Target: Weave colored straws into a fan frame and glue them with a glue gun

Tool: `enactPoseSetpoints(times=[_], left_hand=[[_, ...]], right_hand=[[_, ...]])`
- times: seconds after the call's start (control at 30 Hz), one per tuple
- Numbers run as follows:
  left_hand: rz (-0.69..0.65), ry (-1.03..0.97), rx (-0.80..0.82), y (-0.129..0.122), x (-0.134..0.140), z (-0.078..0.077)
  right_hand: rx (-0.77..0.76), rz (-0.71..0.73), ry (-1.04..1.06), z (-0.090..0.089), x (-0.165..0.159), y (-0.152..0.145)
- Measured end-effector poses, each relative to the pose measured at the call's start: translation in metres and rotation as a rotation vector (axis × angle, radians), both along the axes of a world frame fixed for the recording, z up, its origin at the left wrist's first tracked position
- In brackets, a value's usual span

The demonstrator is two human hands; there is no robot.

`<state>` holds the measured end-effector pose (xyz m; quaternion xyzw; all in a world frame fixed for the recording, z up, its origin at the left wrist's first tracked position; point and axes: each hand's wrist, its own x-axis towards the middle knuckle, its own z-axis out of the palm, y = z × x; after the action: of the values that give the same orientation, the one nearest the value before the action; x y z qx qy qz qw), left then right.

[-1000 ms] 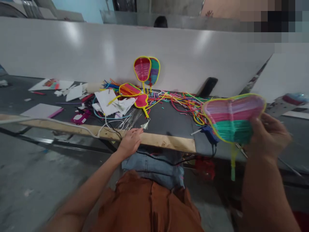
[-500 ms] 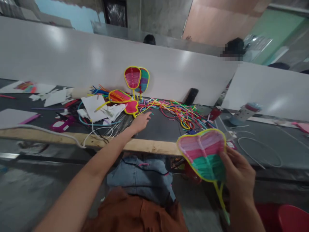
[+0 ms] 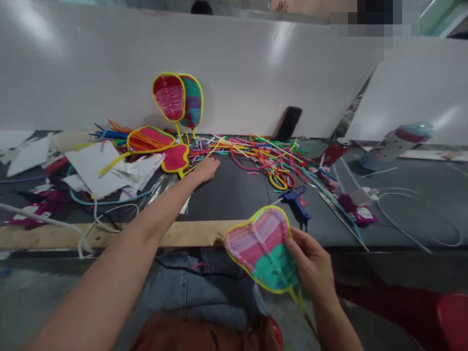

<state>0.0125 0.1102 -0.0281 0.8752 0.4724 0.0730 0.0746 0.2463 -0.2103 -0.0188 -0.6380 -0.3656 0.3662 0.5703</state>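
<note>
My right hand [image 3: 315,265] pinches the edge of a heart-shaped pipe-cleaner fan [image 3: 263,251]. The fan has a yellow rim, lilac, pink and green bands, and a yellow stem pointing down. My left hand [image 3: 206,169] reaches across to the dark tabletop, its fingers curled at the near edge of a heap of loose pipe cleaners [image 3: 252,155]; anything in those fingers is hidden. Close to its left lie a pink yellow-rimmed shape [image 3: 175,159] and an orange-red one [image 3: 150,139]. A blue glue gun [image 3: 297,204] rests beyond the held fan.
Two fans [image 3: 168,97] lean on the white partition [image 3: 234,63]. White paper scraps [image 3: 95,168] lie at left. A phone [image 3: 288,124], a red can [image 3: 333,152], a bottle [image 3: 397,146] and a cabled purple device [image 3: 358,209] are at right. A wooden strip [image 3: 197,234] edges the table.
The view has tipped down and shifted right. My right hand has brought the fan leftward, nearer my body's middle, uncovering the glue gun. My left hand's fingers have curled in at the pipe cleaners.
</note>
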Motion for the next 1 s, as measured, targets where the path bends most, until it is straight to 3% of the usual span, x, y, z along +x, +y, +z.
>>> enactPoseSetpoints(times=[0.17,0.3,0.4,0.5,0.6,0.83,1.0], left_hand=[[-0.002,-0.073,0.052,-0.034,-0.015,0.026],[0.011,-0.184,0.099,-0.095,-0.047,0.050],[-0.014,-0.464,0.073,-0.142,-0.072,0.055],[-0.013,-0.603,0.013,-0.168,-0.088,0.049],[0.023,-0.657,-0.009,-0.175,-0.092,0.038],[0.179,-0.899,-0.329,-0.172,-0.083,0.009],[0.181,-0.981,-0.391,-0.163,-0.082,0.002]], right_hand=[[0.048,0.207,-0.027,-0.002,-0.029,0.031],[0.065,0.397,-0.008,-0.009,-0.052,0.062],[0.067,0.567,-0.044,-0.014,-0.072,0.085],[0.090,0.725,-0.254,-0.017,-0.091,0.105],[0.116,0.788,-0.455,-0.018,-0.104,0.119],[0.069,0.737,-0.700,-0.020,-0.115,0.119],[0.171,0.687,-0.990,-0.020,-0.119,0.115]])
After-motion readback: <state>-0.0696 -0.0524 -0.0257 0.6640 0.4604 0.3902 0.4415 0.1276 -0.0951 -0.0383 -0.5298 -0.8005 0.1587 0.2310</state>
